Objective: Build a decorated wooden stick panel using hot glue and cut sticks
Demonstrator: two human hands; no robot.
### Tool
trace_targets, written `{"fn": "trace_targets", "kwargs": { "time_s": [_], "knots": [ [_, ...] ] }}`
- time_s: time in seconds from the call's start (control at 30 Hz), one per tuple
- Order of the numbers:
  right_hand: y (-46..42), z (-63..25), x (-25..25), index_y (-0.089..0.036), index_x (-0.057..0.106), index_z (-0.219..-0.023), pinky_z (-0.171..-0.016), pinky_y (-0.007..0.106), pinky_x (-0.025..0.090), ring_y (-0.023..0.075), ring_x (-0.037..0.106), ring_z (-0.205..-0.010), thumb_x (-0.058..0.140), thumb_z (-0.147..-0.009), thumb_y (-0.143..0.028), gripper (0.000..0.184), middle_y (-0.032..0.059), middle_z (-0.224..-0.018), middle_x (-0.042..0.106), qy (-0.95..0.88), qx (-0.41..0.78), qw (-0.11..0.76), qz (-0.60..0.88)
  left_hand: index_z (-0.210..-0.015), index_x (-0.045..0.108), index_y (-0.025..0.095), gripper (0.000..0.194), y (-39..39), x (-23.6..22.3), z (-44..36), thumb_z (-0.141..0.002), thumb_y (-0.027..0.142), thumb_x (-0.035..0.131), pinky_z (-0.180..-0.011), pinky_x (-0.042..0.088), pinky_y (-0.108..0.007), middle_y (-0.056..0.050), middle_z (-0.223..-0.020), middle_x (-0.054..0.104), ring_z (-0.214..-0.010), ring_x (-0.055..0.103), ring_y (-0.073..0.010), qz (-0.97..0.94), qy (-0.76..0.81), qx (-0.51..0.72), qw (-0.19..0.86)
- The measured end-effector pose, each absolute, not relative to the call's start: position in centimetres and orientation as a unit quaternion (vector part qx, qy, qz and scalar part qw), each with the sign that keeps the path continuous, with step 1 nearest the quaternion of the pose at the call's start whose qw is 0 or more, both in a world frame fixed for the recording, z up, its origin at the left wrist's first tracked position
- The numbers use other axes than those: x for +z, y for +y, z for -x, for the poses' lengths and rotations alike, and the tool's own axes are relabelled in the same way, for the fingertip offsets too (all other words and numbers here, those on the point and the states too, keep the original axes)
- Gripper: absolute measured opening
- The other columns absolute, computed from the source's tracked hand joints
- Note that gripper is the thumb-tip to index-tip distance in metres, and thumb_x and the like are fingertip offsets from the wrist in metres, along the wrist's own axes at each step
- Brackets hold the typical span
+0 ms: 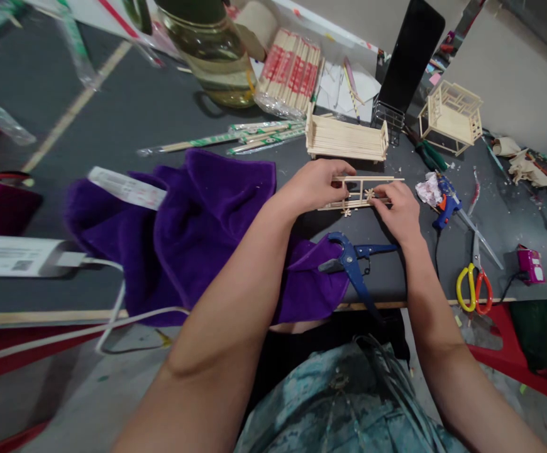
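A small frame of thin wooden sticks (361, 189) lies low over the dark table between my two hands. My left hand (318, 182) closes its fingers on the frame's left end. At the right part, my right hand (398, 204) pinches a little star-shaped wooden piece (370, 194) against the frame. A second star-shaped piece (347, 212) shows at the frame's near edge. Just behind stands a miniature stick bed (348, 137). Nearer to me, a blue-handled cutter (351, 258) rests partly on a purple towel (207, 220).
A blue glue gun (450, 202) and scissors with yellow and red handles (475, 277) lie to the right. Behind are a stick chair (453, 116), a phone (410, 56), bundled chopsticks (290, 72) and a jug of liquid (212, 56). A white power strip (19, 257) sits at left.
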State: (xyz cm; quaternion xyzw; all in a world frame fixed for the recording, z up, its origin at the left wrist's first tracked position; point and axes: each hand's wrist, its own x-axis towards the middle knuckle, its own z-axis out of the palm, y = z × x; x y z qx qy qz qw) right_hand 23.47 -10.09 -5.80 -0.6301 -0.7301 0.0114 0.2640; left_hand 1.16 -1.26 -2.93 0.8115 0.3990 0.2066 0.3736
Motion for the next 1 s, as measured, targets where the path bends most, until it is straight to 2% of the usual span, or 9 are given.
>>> {"fn": "trace_targets", "kwargs": {
  "time_s": [0.57, 1.0],
  "knots": [
    [-10.01, -23.22, -5.79, -0.027, 0.071, -0.101, -0.090, 0.038, 0.053, 0.0251, 0.066, -0.104, 0.068, -0.102, -0.033, 0.007, 0.0039, -0.102, 0.074, -0.731, 0.010, 0.260, 0.631, -0.127, 0.077, 0.012, 0.048, -1.21, -3.03, -1.12, -0.080, 0.016, 0.066, -0.071, 0.047, -0.027, -0.001, -0.077, 0.073, -0.070, 0.063, -0.0155, -0.810, 0.388, 0.217, 0.384],
    [-10.03, -23.18, -5.70, -0.028, 0.070, -0.101, -0.089, 0.038, 0.055, 0.0261, 0.067, -0.106, 0.064, -0.105, -0.040, 0.014, 0.0049, -0.103, 0.074, -0.729, 0.009, 0.251, 0.637, -0.128, 0.077, 0.012, 0.050, -1.19, -3.06, -1.18, -0.079, 0.017, 0.067, -0.073, 0.048, -0.028, -0.004, -0.083, 0.076, -0.072, 0.065, -0.0173, -0.801, 0.396, 0.214, 0.394]
  ]
}}
